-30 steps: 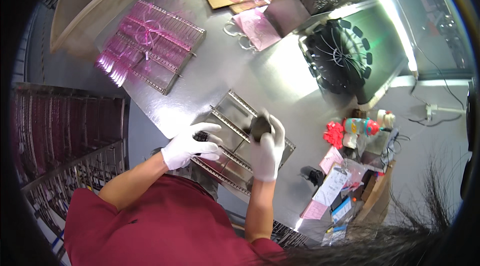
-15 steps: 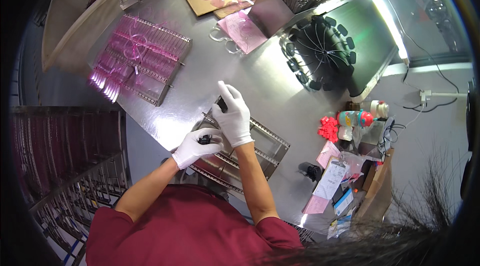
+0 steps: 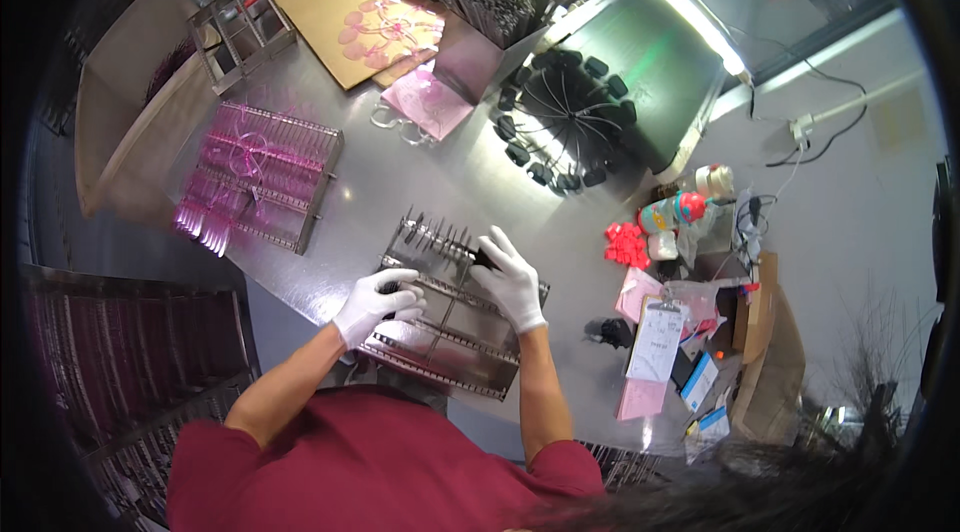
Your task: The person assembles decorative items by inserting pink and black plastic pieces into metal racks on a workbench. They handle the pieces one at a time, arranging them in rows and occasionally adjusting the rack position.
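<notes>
Since the earlier frame, the right hand (image 3: 512, 282) has moved from over the left part of the metal rack (image 3: 435, 352) to its right part, and a row of thin dark pieces (image 3: 436, 235) now shows along the rack's far edge. The rack lies on the table (image 3: 370, 167) directly in front of the person, under both hands. The row runs along the far rail, slanting from far left to nearer right; its right end sits just beside the right thumb, so the right hand is nearer. That hand's fingers are partly spread; whether it pinches the dark bit at the thumb, I cannot tell. The left hand (image 3: 380, 306), over the rack's left side, curls around a small dark bundle (image 3: 389, 287).
</notes>
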